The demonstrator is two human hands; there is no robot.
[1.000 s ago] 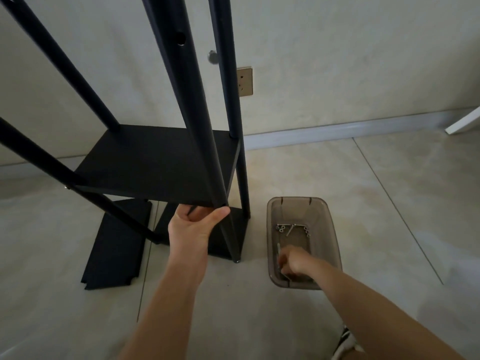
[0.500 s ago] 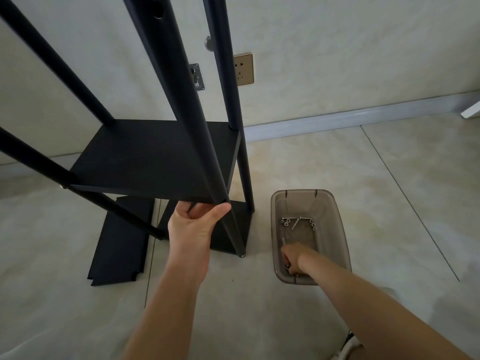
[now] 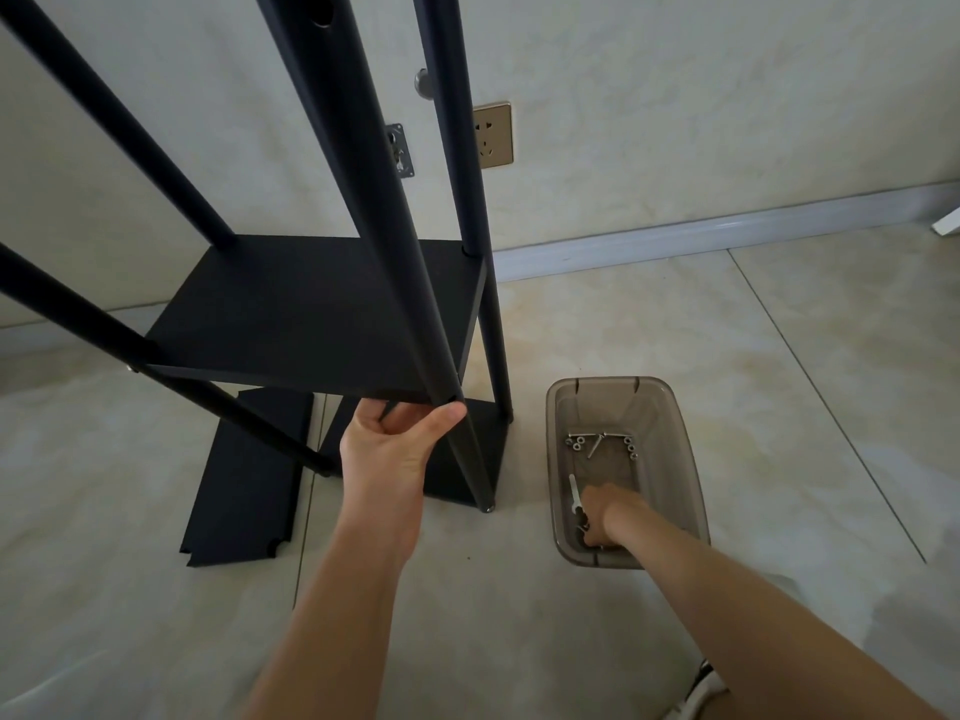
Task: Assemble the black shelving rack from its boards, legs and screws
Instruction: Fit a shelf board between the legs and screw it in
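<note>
black shelf board (image 3: 311, 314) in left hand (image 3: 387, 449)

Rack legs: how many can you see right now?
4: near right leg by the left hand, far right leg, far left leg, near left leg. None look hidden.

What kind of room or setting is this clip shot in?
Probably a room in a home or flat, with the work done on the floor. It shows a large-tiled floor, a pale wall with a baseboard and a gold wall socket, and the half-built black rack standing by that wall.
</note>
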